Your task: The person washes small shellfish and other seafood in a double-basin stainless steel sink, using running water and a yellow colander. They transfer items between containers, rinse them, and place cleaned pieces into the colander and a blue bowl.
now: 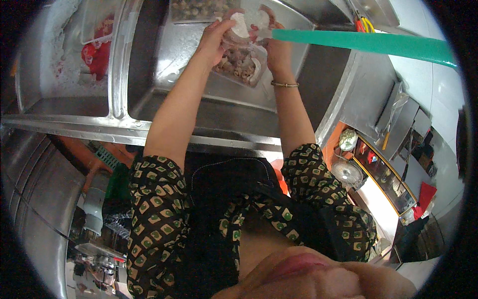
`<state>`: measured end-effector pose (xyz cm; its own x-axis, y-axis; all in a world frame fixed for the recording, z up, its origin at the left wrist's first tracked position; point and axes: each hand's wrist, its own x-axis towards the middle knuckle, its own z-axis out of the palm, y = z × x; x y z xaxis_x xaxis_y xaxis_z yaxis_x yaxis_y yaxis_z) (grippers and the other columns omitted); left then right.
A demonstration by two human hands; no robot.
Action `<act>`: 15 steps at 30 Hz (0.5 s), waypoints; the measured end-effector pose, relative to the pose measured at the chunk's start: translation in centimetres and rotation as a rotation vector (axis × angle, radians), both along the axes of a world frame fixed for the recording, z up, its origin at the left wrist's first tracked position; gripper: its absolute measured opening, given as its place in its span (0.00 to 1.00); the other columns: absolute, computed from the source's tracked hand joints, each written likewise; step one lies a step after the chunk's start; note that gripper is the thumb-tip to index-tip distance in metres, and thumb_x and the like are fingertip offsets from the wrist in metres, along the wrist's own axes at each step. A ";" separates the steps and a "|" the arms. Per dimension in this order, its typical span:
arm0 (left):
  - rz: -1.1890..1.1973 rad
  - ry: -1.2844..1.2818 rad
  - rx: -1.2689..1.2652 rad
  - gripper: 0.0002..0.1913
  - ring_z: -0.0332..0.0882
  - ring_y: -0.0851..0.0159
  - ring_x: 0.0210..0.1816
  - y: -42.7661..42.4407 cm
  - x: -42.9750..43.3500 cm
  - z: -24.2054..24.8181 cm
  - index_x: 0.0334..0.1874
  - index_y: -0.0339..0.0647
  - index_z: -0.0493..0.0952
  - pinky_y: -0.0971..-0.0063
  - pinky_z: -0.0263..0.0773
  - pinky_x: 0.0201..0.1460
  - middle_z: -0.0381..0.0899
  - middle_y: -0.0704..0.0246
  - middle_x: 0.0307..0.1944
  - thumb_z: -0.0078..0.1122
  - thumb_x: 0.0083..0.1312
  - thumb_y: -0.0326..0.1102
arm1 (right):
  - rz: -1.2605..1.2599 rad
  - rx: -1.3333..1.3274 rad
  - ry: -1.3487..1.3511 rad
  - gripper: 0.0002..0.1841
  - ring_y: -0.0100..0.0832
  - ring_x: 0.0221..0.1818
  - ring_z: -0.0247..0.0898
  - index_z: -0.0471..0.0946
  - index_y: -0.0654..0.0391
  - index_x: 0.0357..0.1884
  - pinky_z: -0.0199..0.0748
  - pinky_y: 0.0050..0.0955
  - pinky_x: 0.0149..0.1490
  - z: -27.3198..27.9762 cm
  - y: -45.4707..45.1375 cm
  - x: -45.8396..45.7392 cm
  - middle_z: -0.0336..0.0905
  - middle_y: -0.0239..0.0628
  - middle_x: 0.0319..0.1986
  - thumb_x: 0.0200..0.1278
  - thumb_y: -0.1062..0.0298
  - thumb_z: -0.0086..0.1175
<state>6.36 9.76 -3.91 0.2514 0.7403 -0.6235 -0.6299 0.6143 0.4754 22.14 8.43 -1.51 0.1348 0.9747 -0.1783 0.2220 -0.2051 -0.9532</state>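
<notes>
Over a stainless steel sink basin, my left hand grips a pale, pinkish-brown piece of food, perhaps meat or seafood; its exact kind cannot be told. My right hand is beside the open end of a green hose, where water comes out, and its fingers are partly hidden by the hose and spray. Whether it grips the hose or the food is unclear. Just below both hands sits a clear plastic container with small brownish food pieces. Another container of small pieces lies farther up in the basin.
A metal divider separates this basin from a left one holding foamy water and a red item. The sink's front rim runs before my body. A fan stands at lower right.
</notes>
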 end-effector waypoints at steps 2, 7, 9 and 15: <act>-0.013 -0.045 -0.013 0.20 0.73 0.63 0.48 -0.2 0.2 -0.4 0.51 0.44 0.70 0.65 0.72 0.45 0.74 0.67 0.47 0.58 0.58 0.41 | 0.019 -0.001 -0.025 0.16 0.45 0.39 0.75 0.70 0.56 0.51 0.73 0.36 0.40 0.9 -0.7 -1.5 0.74 0.46 0.46 0.60 0.65 0.50; 0.012 -0.222 -0.062 0.22 0.73 0.63 0.50 0.1 0.5 -0.7 0.54 0.44 0.69 0.64 0.72 0.48 0.74 0.67 0.48 0.60 0.57 0.40 | 0.232 0.139 -0.483 0.13 0.44 0.43 0.74 0.72 0.57 0.48 0.72 0.33 0.47 1.3 -1.6 -2.4 0.74 0.42 0.48 0.63 0.66 0.47; -0.041 -0.177 -0.014 0.23 0.69 0.64 0.54 0.0 0.6 -0.5 0.57 0.53 0.68 0.63 0.68 0.52 0.72 0.71 0.52 0.54 0.62 0.50 | 0.381 0.364 -0.472 0.12 0.44 0.44 0.74 0.74 0.58 0.46 0.72 0.33 0.49 1.3 -1.7 -1.6 0.75 0.44 0.46 0.64 0.67 0.46; -0.156 -0.253 0.095 0.21 0.75 0.61 0.48 0.2 -0.1 -3.0 0.57 0.42 0.67 0.60 0.71 0.52 0.74 0.64 0.50 0.54 0.63 0.41 | 0.230 -0.027 -0.152 0.12 0.36 0.37 0.76 0.75 0.58 0.47 0.73 0.28 0.42 1.9 -3.0 2.4 0.78 0.40 0.37 0.63 0.73 0.45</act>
